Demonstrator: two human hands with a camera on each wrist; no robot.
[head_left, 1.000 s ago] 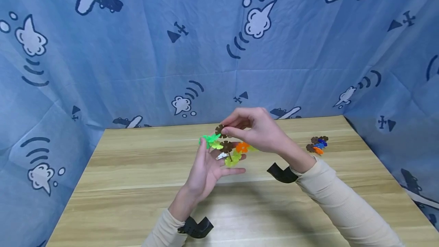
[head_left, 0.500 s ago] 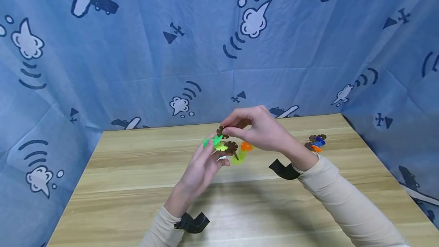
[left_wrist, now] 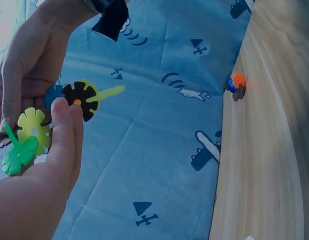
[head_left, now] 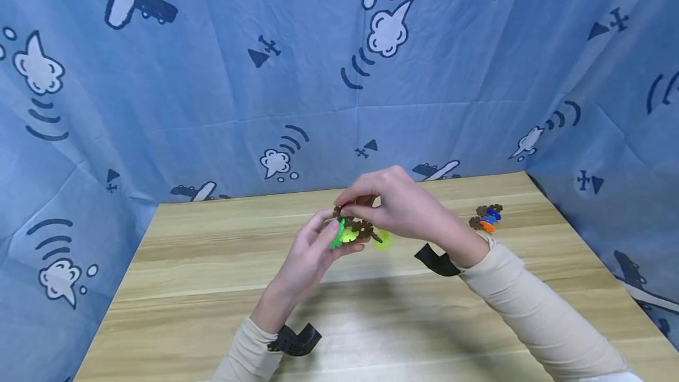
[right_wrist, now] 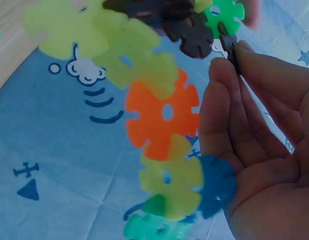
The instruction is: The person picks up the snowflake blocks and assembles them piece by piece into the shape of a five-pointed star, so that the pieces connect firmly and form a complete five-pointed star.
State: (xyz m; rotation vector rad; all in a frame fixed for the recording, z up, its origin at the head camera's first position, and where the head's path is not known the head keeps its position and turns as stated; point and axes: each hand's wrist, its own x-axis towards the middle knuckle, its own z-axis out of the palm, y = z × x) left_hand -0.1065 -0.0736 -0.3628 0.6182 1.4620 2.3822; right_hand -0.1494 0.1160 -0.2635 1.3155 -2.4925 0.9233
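In the head view my left hand (head_left: 305, 252) holds a chain of joined plastic snowflake discs above the table, thumb against a green disc (head_left: 337, 237). My right hand (head_left: 403, 208) pinches a brown snowflake disc (right_wrist: 229, 47) between thumb and fingers, right beside the chain; whether it is slotted in cannot be told. The right wrist view shows more of the chain: an orange disc (right_wrist: 162, 120), a yellow-green disc (right_wrist: 169, 185), a blue disc (right_wrist: 217, 185) and brown discs near the top. A yellow disc (left_wrist: 33, 129) sits by the green one in the left wrist view.
A small cluster of brown, blue and orange discs (head_left: 489, 218) lies on the right of the wooden table (head_left: 212, 287). Blue printed cloth (head_left: 318, 75) hangs behind the table and along its sides. Each wrist wears a black strap (head_left: 294, 342).
The left hand has turned and its fingers have closed in around the chain, swinging the green disc toward the right hand. The right hand keeps its pinch on the brown disc, dipping slightly.
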